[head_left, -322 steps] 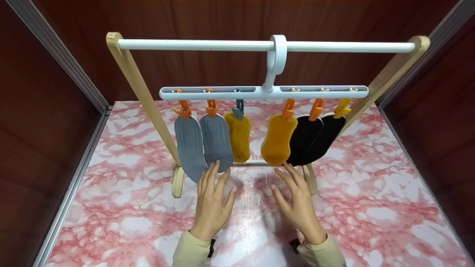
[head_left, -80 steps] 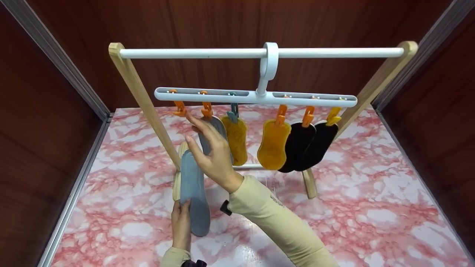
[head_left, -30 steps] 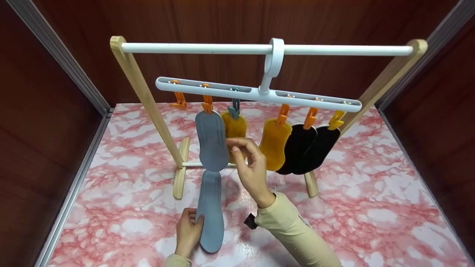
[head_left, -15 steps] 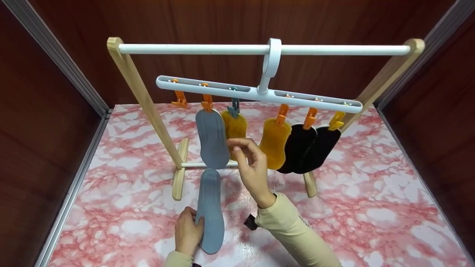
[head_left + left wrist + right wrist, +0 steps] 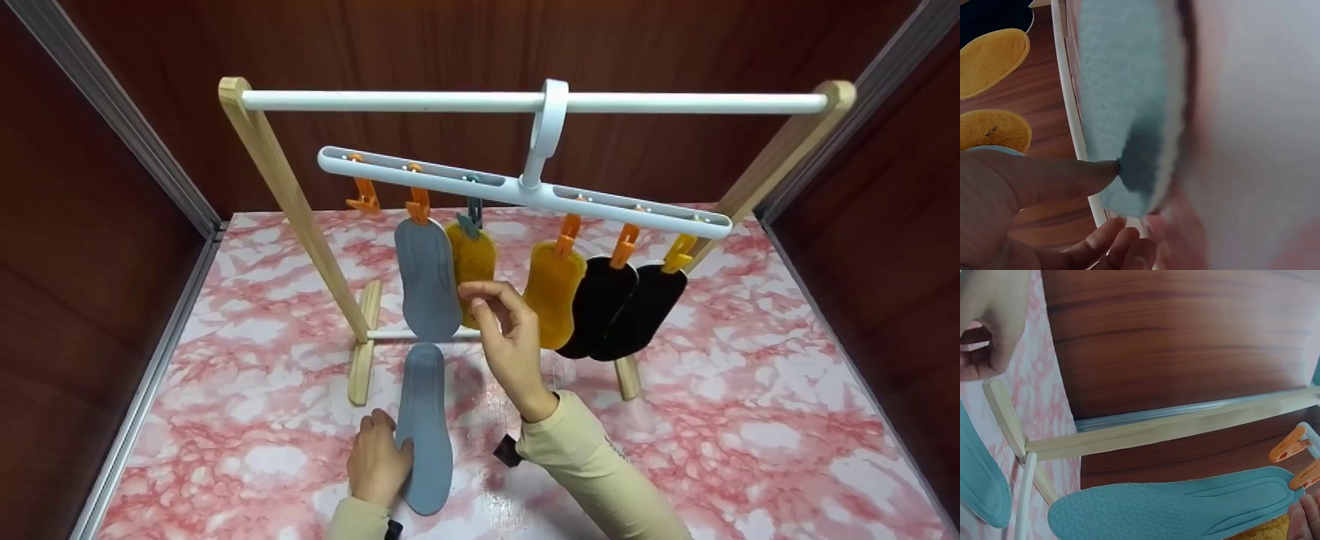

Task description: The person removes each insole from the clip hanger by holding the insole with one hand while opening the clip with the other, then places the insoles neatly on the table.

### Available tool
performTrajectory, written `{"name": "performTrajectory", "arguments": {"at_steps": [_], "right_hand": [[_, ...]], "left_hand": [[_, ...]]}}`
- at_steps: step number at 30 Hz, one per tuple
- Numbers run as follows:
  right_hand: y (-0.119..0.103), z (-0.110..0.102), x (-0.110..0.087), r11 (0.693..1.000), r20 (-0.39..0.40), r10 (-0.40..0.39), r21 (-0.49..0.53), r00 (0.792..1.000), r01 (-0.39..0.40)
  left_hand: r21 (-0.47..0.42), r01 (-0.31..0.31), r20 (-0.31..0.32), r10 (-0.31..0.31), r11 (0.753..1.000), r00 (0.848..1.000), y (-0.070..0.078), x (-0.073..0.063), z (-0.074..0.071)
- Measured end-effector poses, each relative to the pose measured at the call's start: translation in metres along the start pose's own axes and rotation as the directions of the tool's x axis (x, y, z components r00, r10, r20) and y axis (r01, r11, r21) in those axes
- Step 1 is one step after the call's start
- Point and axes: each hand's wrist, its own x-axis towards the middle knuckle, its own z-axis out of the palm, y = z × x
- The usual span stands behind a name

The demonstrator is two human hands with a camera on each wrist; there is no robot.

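Note:
A grey-blue insole [image 5: 426, 435] lies on the table with its long axis running toward the rack. My left hand [image 5: 379, 457] is at its left edge; the left wrist view shows the thumb [image 5: 1086, 179] at the insole's top face while the bent fingers stay beside it. A second grey-blue insole [image 5: 429, 281] hangs from an orange clip [image 5: 418, 206]. Close to that insole's right edge, my right hand [image 5: 514, 345] hovers with loosely bent fingers, thumb and index slightly apart. Nothing shows between them. An orange clip [image 5: 364, 195] at the hanger's left end holds nothing.
A white clip hanger [image 5: 529, 191] hangs tilted, left end higher, from the rack's white bar [image 5: 420, 100]. Yellow insoles [image 5: 555, 296] and black insoles [image 5: 645, 311] hang from other clips. Wooden rack legs [image 5: 361, 367] stand on the pink marbled tabletop [image 5: 765, 450].
The leftmost grey-blue insole came off its clip and now lies on the table. My left hand's fingers have eased away from it. The hanger's left end has risen; my right hand recently stays still.

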Motion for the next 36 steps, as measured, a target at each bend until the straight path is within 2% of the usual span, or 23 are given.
{"name": "performTrajectory", "arguments": {"at_steps": [3, 6, 8, 11, 13, 14, 18, 20, 28, 31, 36], "right_hand": [[0.001, 0.001, 0.001, 1.000, 0.001, 0.001, -0.004, 1.000, -0.001], [0.001, 0.002, 0.001, 1.000, 0.006, 0.022, 0.009, 1.000, -0.022], [0.000, 0.003, 0.000, 0.999, 0.007, 0.040, 0.024, 0.999, -0.040], [-0.001, 0.003, 0.001, 0.997, 0.007, 0.055, 0.048, 0.998, -0.055], [-0.001, 0.003, 0.001, 0.997, 0.007, 0.057, 0.052, 0.998, -0.057], [-0.001, 0.002, 0.001, 0.997, 0.007, 0.057, 0.051, 0.998, -0.057], [-0.001, 0.001, 0.002, 0.998, 0.006, 0.060, 0.033, 0.998, -0.060], [-0.002, 0.001, 0.002, 0.997, 0.005, 0.068, 0.030, 0.998, -0.068], [-0.003, 0.002, 0.001, 0.993, 0.002, 0.101, 0.058, 0.995, -0.101], [-0.003, 0.002, 0.001, 0.991, -0.001, 0.113, 0.067, 0.994, -0.112], [-0.004, 0.003, 0.002, 0.993, -0.014, 0.107, 0.043, 0.994, -0.106]], "left_hand": [[-0.021, -0.048, -0.008, 0.048, 0.999, 0.999, 0.004, 0.007, -0.003], [-0.093, -0.145, -0.065, 0.139, 0.985, 0.988, 0.010, 0.020, -0.005], [-0.151, -0.230, -0.130, 0.211, 0.962, 0.969, 0.015, 0.030, -0.006], [-0.239, -0.343, -0.229, 0.291, 0.909, 0.929, 0.024, 0.048, -0.010], [-0.293, -0.375, -0.252, 0.307, 0.880, 0.918, 0.031, 0.059, -0.015], [-0.329, -0.379, -0.255, 0.305, 0.865, 0.918, 0.034, 0.064, -0.018], [-0.457, -0.348, -0.215, 0.278, 0.819, 0.936, 0.046, 0.083, -0.029], [-0.500, -0.341, -0.196, 0.279, 0.796, 0.940, 0.051, 0.090, -0.032], [-0.555, -0.339, -0.170, 0.296, 0.759, 0.940, 0.063, 0.105, -0.035], [-0.563, -0.341, -0.180, 0.292, 0.752, 0.939, 0.066, 0.105, -0.034], [-0.572, -0.369, -0.223, 0.295, 0.732, 0.929, 0.069, 0.104, -0.032]]}}
